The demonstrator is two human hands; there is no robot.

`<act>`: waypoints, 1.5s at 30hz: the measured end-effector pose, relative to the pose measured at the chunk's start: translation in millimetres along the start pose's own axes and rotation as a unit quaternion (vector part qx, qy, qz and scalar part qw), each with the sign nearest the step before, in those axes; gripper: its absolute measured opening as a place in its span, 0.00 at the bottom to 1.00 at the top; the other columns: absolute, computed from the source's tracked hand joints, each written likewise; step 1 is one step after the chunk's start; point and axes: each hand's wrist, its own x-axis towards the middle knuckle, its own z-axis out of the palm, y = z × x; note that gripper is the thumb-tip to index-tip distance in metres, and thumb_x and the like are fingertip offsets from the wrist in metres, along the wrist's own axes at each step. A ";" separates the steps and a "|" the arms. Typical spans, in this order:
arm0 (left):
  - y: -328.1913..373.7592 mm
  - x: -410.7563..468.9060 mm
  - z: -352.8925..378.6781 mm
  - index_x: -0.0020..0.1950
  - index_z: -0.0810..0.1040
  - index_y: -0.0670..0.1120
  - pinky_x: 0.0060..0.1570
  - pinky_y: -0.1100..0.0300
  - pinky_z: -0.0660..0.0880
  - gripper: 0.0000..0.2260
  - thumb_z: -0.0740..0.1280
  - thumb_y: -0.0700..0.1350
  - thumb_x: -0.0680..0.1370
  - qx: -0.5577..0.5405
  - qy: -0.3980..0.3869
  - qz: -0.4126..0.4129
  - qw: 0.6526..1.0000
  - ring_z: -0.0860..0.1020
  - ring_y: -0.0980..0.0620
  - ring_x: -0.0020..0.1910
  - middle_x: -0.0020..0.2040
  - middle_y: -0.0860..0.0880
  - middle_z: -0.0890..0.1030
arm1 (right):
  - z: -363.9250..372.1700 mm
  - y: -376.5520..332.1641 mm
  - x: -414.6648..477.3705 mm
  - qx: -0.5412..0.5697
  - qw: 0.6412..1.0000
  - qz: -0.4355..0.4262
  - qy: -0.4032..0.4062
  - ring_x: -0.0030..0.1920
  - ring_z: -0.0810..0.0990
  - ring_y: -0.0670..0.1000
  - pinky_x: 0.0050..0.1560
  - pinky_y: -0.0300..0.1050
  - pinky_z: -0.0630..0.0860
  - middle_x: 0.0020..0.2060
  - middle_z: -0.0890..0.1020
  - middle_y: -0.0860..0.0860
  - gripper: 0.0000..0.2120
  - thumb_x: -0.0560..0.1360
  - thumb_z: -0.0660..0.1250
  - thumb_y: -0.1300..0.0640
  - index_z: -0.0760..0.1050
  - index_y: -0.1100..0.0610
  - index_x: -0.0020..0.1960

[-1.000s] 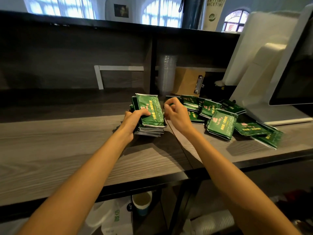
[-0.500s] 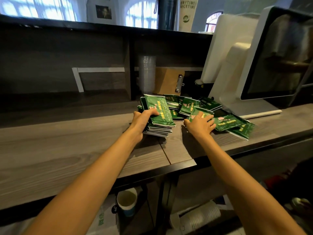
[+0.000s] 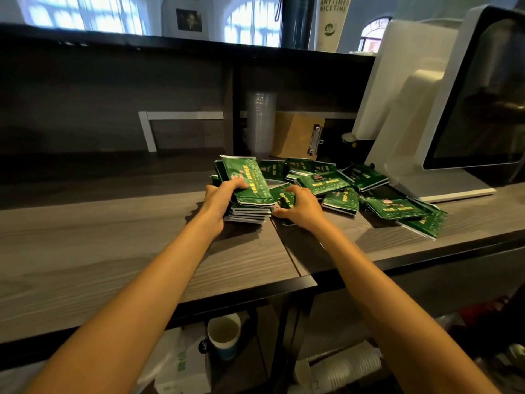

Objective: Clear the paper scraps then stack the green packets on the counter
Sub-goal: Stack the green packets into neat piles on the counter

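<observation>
Right hand [image 3: 301, 207] has come in from the loose pile since half a second ago; it lay flat on a packet out to the right, and I now see it just beside the stack with its fingers curled round a single green packet [image 3: 285, 198], thumb low near the counter. Left hand [image 3: 220, 200] hasn't shifted and still grips the left side of the stack of green packets [image 3: 247, 216], thumb over the tilted top packet [image 3: 245, 177]. Grey wood-grain counter [image 3: 113, 251] fills most of my view, dark back panel behind it. White terminal [image 3: 420, 115] with a dark screen stands at the right rear. Loose green packets [image 3: 395, 207] lie scattered and overlapping between the stack and the terminal base, a couple near the counter's front edge. The stack sits roughly mid-counter, silver edges showing, top packet propped at an angle on the rest. Brown clipboard [image 3: 295, 135] leans upright behind the pile, and a column of clear plastic cups [image 3: 261, 123] is just to its left. Paper cup [image 3: 224, 334] is below the counter. I see no paper scraps on the counter.
</observation>
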 end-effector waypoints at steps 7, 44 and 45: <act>11.8 8.8 -45.0 0.56 0.64 0.42 0.35 0.57 0.75 0.18 0.69 0.40 0.72 0.004 0.052 0.027 0.998 0.79 0.50 0.40 0.44 0.45 0.77 | 18.2 -36.7 16.1 0.009 0.999 0.036 -0.038 0.67 0.68 0.58 0.66 0.52 0.66 0.66 0.72 0.55 0.37 0.64 0.77 0.47 0.68 0.53 0.68; 17.7 17.2 -119.3 0.72 0.61 0.49 0.55 0.50 0.76 0.42 0.69 0.44 0.59 0.048 -0.168 0.159 0.972 0.75 0.43 0.62 0.64 0.43 0.76 | 65.7 -106.7 21.4 0.483 0.836 -0.111 -0.235 0.62 0.76 0.53 0.62 0.48 0.73 0.61 0.78 0.55 0.42 0.58 0.73 0.66 0.63 0.57 0.70; 19.0 14.2 -117.8 0.73 0.59 0.50 0.54 0.54 0.76 0.43 0.71 0.48 0.59 0.031 -0.156 0.186 0.969 0.76 0.46 0.62 0.64 0.45 0.76 | 65.8 -107.5 20.7 0.483 0.838 -0.108 -0.232 0.62 0.76 0.53 0.64 0.50 0.72 0.62 0.77 0.56 0.43 0.58 0.73 0.67 0.62 0.57 0.71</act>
